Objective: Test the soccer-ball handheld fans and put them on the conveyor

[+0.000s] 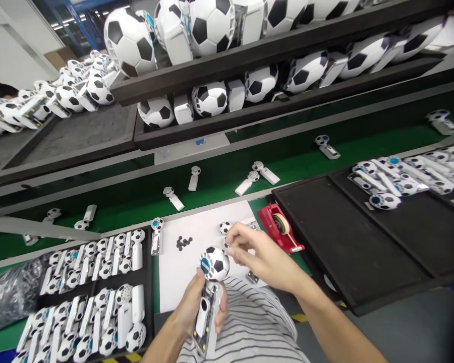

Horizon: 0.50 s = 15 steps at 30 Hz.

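Observation:
My left hand is wrapped around the handle of a small handheld fan with a football-patterned head and a blue round label. The handle's casing is open, with circuit parts showing inside. Just right of the fan head, my right hand has thumb and forefinger pinched together; whatever is between them is too small to make out. Behind those fingers another football-patterned fan head lies partly hidden. Several small black pieces sit on the white sheet, and an open-handled fan lies at its left edge.
A red tape dispenser stands right of the sheet, beside a black tray. Rows of fans fill the left tray. A green conveyor belt carries scattered fans. Above it, shelves hold more. A plastic bag lies far left.

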### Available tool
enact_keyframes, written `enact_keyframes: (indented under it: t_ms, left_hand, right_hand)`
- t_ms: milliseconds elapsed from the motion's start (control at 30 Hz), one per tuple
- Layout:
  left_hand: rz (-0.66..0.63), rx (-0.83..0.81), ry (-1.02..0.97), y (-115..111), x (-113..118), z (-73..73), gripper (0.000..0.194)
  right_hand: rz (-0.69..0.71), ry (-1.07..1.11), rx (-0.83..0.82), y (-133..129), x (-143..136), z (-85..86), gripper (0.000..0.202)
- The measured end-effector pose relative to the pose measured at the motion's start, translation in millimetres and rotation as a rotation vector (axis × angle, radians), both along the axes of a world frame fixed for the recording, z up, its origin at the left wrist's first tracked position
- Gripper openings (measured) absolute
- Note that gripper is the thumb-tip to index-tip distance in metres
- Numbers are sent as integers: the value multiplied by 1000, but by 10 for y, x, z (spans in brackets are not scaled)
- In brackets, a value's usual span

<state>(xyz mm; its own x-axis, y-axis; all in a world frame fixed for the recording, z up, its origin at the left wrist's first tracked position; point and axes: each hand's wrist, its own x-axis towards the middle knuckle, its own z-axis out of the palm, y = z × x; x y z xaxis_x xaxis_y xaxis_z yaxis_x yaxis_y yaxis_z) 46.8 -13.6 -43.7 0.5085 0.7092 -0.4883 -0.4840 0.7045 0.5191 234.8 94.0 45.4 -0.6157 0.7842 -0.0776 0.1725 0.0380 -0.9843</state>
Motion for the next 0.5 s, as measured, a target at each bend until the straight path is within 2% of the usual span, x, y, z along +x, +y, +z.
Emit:
enact_keyframes:
  t_ms: [133,233,367,500]
  left_hand:
    - [-5,79,6,6,-23,34,86]
    - [38,160,64,39,-15,95,81]
    - [24,195,81,87,31,154,78]
    - [26,150,30,103,101,162,85]
  right_hand:
    - [-185,199,-124,14,-30,-142,17]
    - [-301,399,-264,-46,-232,-249,29]
    - [-221,586,-367,-128,-544,-313,42]
    - [-175,688,-377,-129,-626,-301,51]
